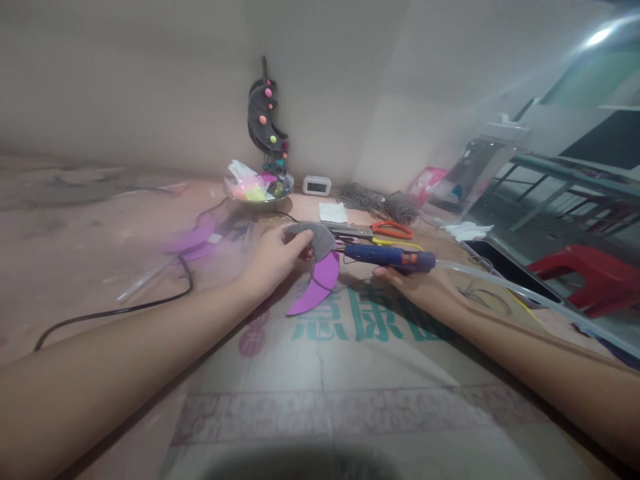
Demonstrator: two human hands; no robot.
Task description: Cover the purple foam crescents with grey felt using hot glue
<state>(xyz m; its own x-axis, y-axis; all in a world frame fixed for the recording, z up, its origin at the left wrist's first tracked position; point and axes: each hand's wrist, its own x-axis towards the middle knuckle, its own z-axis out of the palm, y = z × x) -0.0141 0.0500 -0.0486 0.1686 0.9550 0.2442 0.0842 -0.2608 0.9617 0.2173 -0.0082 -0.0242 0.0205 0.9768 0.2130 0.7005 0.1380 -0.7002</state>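
Pinched between the thumb and fingers of my left hand [283, 257] is a grey felt piece [323, 241] with a curved edge. Below it shows a purple crescent-shaped piece [320, 288], its tip pointing down and left; whether the two are joined I cannot tell. My right hand [400, 279] is wrapped under a blue hot glue gun [380, 255], its nozzle at the right edge of the grey felt. A long clear glue stick [475, 270] runs out of the gun's back toward the right. Most of my right fingers are hidden behind the gun.
Behind my hands lie orange-handled scissors [393, 230], a white paper square [333, 212], grey yarn [400, 207] and a small digital clock [317, 185]. A bowl [259, 202] of scraps stands before a grey crescent decoration [263, 117]. A black cord [150, 305] crosses the left side; a red stool [580, 267] is at right.
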